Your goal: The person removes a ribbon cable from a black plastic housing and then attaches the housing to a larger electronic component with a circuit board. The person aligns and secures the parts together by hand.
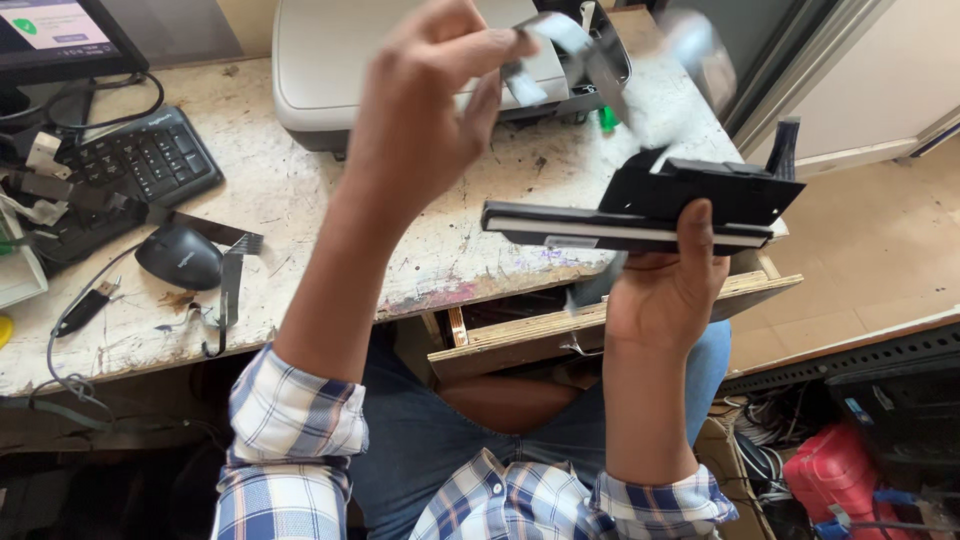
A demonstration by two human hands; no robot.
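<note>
The right hand (668,290) is gripping a long black bar (640,215), a scanner-like module with a pale strip along its lower edge, and is holding it up just beyond the front edge of the desk (300,190). The bar's long axis is running nearly level, left to right, with its left end pointing toward the left hand (420,110) and its right end rising slightly. The thumb is pressing on the bar's near face from below, so the bar is sitting on top of the fingers, above the palm. The left hand is raised above the desk, its fingers closing narrowly on a flat grey ribbon (545,50) that is blurring as it trails toward the bar; whether it joins the bar I cannot tell. Behind that hand on the desk, a grey printer (320,60) is standing, with a small green piece (607,118) just beside its right corner. At the desk's far left a monitor (60,35) is showing a pale window with a green round mark. In front of it are lying a black keyboard (150,160), a black mouse (180,255) and a loose dark strip (232,285). Below the desk's right end, a red box (835,470) is sitting among cables.
</note>
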